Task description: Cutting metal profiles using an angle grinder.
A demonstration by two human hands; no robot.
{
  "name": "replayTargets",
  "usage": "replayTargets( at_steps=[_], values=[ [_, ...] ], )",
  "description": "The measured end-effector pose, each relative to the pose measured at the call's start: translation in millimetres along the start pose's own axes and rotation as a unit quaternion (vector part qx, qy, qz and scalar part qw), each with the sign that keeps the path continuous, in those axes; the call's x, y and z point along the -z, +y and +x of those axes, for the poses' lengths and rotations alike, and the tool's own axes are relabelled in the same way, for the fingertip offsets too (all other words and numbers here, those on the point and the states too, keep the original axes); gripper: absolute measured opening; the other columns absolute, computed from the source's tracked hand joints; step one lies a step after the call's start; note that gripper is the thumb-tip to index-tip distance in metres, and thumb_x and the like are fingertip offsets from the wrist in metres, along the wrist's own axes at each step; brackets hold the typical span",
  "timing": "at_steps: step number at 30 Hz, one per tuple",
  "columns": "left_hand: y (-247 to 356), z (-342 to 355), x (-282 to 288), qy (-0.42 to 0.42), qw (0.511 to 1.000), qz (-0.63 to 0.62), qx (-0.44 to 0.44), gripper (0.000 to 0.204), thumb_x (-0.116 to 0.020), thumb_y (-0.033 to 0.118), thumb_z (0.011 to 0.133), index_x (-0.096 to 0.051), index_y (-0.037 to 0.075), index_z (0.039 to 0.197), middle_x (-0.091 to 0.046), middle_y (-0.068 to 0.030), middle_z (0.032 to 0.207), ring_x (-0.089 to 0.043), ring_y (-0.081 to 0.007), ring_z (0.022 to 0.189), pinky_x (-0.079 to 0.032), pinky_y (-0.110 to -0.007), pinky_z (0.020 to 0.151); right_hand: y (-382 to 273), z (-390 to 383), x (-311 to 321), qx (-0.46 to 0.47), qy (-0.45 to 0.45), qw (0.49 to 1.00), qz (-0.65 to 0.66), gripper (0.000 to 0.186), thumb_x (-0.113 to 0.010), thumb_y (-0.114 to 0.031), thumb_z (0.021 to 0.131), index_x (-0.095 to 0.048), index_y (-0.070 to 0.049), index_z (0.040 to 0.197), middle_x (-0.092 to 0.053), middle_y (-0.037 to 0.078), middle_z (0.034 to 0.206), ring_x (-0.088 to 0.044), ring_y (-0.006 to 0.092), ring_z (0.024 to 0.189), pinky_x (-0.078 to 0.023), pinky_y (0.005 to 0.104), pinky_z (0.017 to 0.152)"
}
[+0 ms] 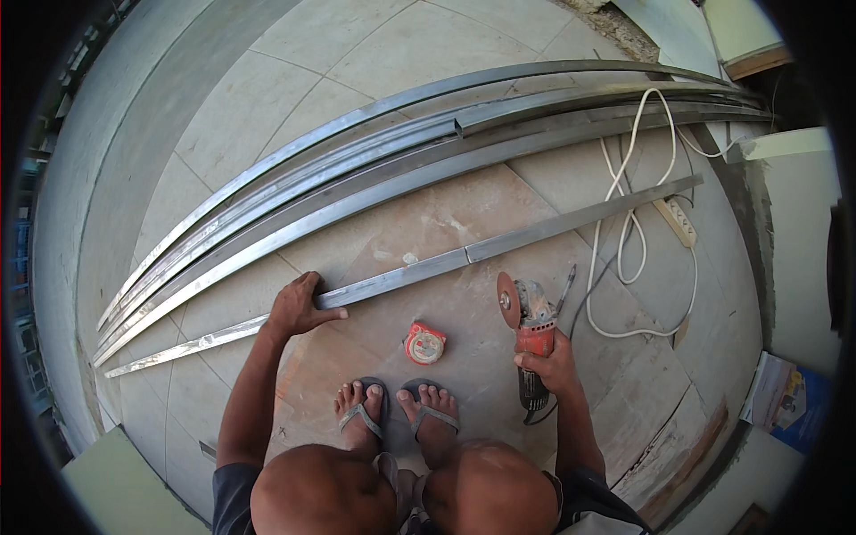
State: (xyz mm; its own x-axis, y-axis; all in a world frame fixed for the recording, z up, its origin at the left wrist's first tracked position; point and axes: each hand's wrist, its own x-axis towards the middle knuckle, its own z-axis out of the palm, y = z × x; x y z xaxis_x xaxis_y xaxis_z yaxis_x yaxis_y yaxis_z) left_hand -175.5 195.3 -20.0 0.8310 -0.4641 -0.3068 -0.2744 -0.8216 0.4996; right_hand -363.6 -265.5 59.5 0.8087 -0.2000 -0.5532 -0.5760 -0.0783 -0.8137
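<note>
My left hand (pixel 296 308) grips a long silver square metal tube (pixel 392 278) lying diagonally across the tiled floor, which has a thin dark line across it right of centre. My right hand (pixel 553 364) holds a red and black angle grinder (pixel 535 337), its reddish disc upright, below the tube. A slim rod-like item (pixel 567 287), too small to name, lies beside the grinder. A red tape measure (pixel 425 342) sits on the floor between my hands, just above my sandalled feet.
Several long metal profiles (pixel 357 190) lie above the tube. A looped white extension cord with a power strip (pixel 675 221) lies at right. The tiled floor (pixel 205 401) meets pale wall surfaces (pixel 794 250) at right, where a printed box (pixel 785 397) lies.
</note>
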Motion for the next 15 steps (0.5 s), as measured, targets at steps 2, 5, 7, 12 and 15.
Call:
replayTargets(
  at_steps=[2,5,7,12,15],
  values=[
    [-17,-2,7,-0.067,0.994,-0.082,0.036,0.075,-0.086,0.064,0.072,-0.065,-0.003,0.099,-0.068,-0.0203,0.094,-0.068,-0.0409,0.089,-0.055,-0.047,0.080,-1,2,-7,-0.008,-0.002,1.000,0.006,0.054,-0.086,-0.013,0.073,-0.062,0.002,0.119,-0.071,0.007,0.098,-0.069,0.0160,0.086,-0.057,0.0327,0.080],
    [-18,1,4,-0.065,0.994,-0.085,0.030,0.073,-0.088,0.063,0.070,-0.068,-0.002,0.097,-0.069,-0.0202,0.091,-0.068,-0.0414,0.085,-0.055,-0.047,0.078,6,1,-9,-0.013,0.006,1.000,0.018,0.053,-0.085,-0.012,0.073,-0.062,0.002,0.119,-0.071,0.007,0.097,-0.069,0.0164,0.085,-0.057,0.0329,0.079],
    [0,-5,-7,-0.004,0.998,-0.047,0.035,0.066,-0.093,0.053,0.066,-0.063,0.002,0.096,-0.066,-0.0167,0.090,-0.066,-0.0399,0.084,-0.054,-0.047,0.077,7,-1,-8,-0.010,0.020,0.999,0.025,0.052,-0.085,-0.012,0.073,-0.062,0.002,0.118,-0.071,0.008,0.097,-0.069,0.0166,0.085,-0.057,0.0332,0.079],
    [45,-19,-35,0.141,0.986,0.001,-0.094,0.052,-0.096,0.028,0.063,-0.061,0.007,0.096,-0.061,-0.0103,0.089,-0.061,-0.0330,0.083,-0.052,-0.044,0.072,11,-15,-15,-0.017,0.045,0.997,0.053,0.050,-0.084,-0.012,0.074,-0.062,0.001,0.117,-0.070,0.006,0.096,-0.068,0.0158,0.085,-0.056,0.0317,0.078],
    [68,-11,-49,0.123,0.985,-0.027,-0.122,0.051,-0.096,0.027,0.064,-0.061,0.007,0.096,-0.061,-0.0101,0.088,-0.061,-0.0332,0.083,-0.052,-0.045,0.073,11,-18,-23,-0.026,0.067,0.992,0.103,0.051,-0.086,-0.014,0.076,-0.062,-0.001,0.119,-0.069,0.003,0.096,-0.065,0.0123,0.086,-0.055,0.0312,0.080]
  ],
)
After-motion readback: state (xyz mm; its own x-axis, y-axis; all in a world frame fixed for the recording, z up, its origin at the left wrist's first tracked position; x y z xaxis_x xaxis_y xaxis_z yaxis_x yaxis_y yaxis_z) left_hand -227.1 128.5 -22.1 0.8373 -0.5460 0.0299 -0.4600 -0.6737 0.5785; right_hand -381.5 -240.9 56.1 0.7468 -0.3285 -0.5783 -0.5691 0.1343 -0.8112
